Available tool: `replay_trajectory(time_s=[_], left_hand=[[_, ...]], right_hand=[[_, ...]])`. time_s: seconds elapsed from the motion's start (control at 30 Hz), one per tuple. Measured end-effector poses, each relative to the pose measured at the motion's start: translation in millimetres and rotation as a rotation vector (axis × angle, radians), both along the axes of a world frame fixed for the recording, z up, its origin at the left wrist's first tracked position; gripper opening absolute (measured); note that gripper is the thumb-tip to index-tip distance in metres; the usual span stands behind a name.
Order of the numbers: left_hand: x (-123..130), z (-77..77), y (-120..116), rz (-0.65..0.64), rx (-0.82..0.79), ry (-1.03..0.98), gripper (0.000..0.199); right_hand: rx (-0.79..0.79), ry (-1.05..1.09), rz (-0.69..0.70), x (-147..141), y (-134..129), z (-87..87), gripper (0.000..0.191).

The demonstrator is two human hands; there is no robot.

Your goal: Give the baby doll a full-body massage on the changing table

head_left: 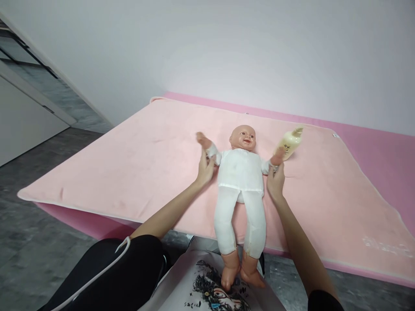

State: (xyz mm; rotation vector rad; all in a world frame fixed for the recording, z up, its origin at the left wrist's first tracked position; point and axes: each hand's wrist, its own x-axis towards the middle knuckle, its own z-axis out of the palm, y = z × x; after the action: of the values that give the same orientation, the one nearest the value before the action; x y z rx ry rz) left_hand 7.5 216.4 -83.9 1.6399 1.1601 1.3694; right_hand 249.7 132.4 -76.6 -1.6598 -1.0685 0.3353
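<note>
A baby doll (240, 170) with a white cloth body lies on its back, its feet hanging past the near edge of the pink blanket (155, 151). My left hand (206, 169) is closed round the doll's arm on the left, just below its plastic hand. On the other side, my right hand (276, 181) grips the doll's other arm near the wrist. Both doll arms are spread outward and raised a little. A pale yellow pump bottle (289, 144) lies tilted just beyond the doll's hand on the right, which partly covers it.
The blanket covers a pink table (382, 160) set against a white wall (259, 52). Its near edge runs along my lap. Grey floor (19, 216) shows at the left, with a white door panel (26, 116) beyond. A white cable (97, 274) runs over my black sleeve.
</note>
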Motion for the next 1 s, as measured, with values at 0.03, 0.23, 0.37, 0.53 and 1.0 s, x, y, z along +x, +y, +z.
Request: replay_trajectory(time_s=[0.03,0.23,0.37,0.53,1.0], left_hand=[[0.5,1.1,-3.0,-0.041,0.040,0.137,0.056],[-1.1,4.2,0.1,-0.120,0.031,0.280,0.052],[-4.5,3.7,11.5,-0.074,-0.250,-0.241,0.049],[-4.7,3.7,4.7,-0.051,-0.134,-0.129,0.051],[-1.8,4.0,6.8,-0.011,-0.217,-0.310,0.053]], right_hand=[[-0.037,-0.160,0.050,-3.0,-1.8,2.6,0.040],[-0.012,-0.133,0.088,-8.5,-2.0,6.8,0.039],[0.096,0.575,-0.162,5.4,5.1,1.6,0.046],[0.125,0.487,-0.158,5.2,2.3,3.9,0.045],[0.109,0.698,-0.268,10.7,4.2,6.2,0.049]])
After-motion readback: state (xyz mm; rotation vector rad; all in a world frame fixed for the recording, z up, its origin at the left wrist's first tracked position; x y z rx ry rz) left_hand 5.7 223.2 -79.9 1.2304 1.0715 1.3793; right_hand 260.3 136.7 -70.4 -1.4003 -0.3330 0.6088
